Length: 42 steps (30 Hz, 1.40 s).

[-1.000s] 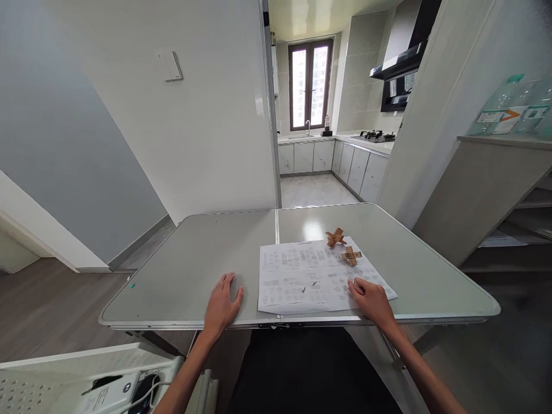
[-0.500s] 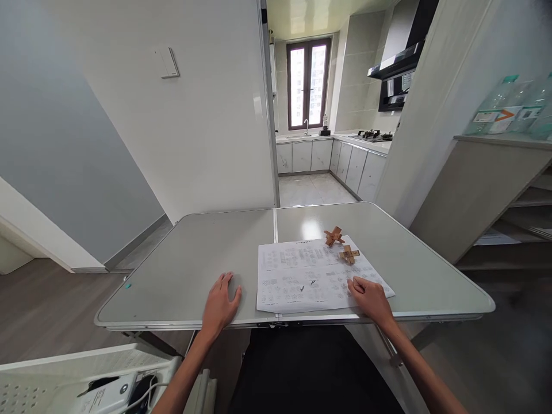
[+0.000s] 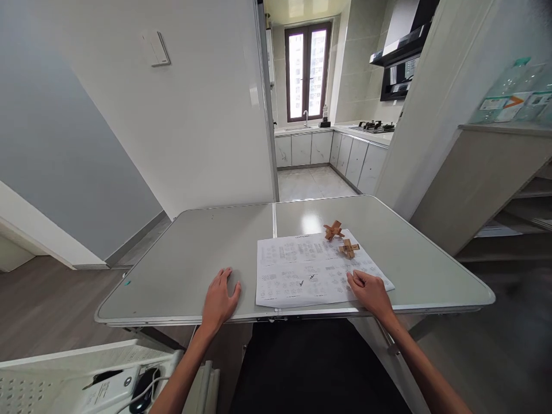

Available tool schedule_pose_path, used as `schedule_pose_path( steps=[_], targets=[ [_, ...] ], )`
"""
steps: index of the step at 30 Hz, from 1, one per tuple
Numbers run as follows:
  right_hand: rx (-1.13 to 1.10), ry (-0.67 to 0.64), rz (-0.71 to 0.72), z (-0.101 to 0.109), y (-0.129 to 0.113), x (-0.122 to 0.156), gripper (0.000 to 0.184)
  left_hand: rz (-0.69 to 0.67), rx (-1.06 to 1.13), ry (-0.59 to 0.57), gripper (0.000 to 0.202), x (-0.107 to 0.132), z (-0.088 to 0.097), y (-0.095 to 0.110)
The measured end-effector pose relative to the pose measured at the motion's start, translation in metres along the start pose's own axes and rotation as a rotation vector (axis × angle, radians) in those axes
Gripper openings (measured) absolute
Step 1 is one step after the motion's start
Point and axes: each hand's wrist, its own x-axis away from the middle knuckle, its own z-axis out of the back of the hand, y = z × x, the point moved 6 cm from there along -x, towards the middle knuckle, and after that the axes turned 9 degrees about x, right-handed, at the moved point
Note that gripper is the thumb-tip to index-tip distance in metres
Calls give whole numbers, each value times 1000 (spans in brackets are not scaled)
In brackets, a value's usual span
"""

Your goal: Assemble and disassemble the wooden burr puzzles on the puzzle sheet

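My left hand (image 3: 221,296) lies flat on the grey-green folding table (image 3: 207,247), fingers stretched out and nothing under them that I can see. To the right, my right hand (image 3: 370,292) rests as a loose fist on the right part of a printed paper sheet (image 3: 288,287). Small diagrams and a few dark tick marks show on the sheet. Just beyond the fist sits a wooden interlocking puzzle (image 3: 349,248) in a cross shape. A second, redder wooden puzzle (image 3: 333,230) stands behind it at the sheet's far edge. Neither hand touches the puzzles.
At lower left stands a white plastic basket (image 3: 64,356) holding a white box (image 3: 110,391) and a cable. Plastic bottles (image 3: 513,95) stand on a shelf unit (image 3: 483,172) at right. Beyond the table, a doorway opens onto a kitchen with a gas hob (image 3: 373,126).
The camera has tipped slightly downward, so the table and hands appear a little higher in view. Both hands, the sheet and the puzzles keep their places.
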Motion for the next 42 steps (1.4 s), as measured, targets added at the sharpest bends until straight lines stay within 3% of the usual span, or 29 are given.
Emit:
schedule_pose_path(
  steps=[42],
  targets=[
    [39, -113, -17, -10, -4, -2, 43, 6, 12, 2, 52, 1, 4, -4]
  ],
)
